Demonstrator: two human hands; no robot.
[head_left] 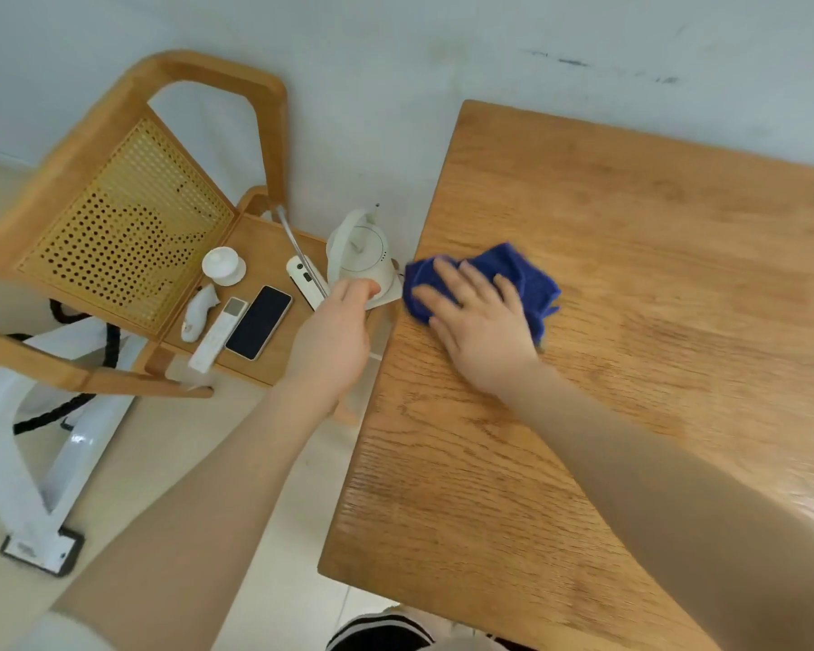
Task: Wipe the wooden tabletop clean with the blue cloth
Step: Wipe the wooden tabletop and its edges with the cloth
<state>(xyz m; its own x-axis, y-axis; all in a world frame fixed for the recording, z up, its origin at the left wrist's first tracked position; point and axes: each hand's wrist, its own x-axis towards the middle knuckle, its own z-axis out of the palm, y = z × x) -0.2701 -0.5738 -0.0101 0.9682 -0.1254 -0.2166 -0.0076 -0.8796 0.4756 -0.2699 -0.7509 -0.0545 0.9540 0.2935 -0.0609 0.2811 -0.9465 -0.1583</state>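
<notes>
Wiping is under way along the left edge of the wooden counter [630, 321], judging by where the cloth sits; the pictures show no crumbs or streaks, so I cannot tell which parts are already clean. The wide stretch to the right and the far end by the wall look likely still to be covered. The right hand [478, 321] lies flat, fingers spread and straight, pressing the blue cloth [513, 279] onto the wood rather than gripping it. The cloth is bunched, its long axis running roughly left to right, one end at the counter's left edge, the other pointing inward. The left hand [337, 331] reaches off the counter toward the chair [114, 218], its fingers curled near the base of a white kettle [363, 256]; whether it holds anything is unclear.
</notes>
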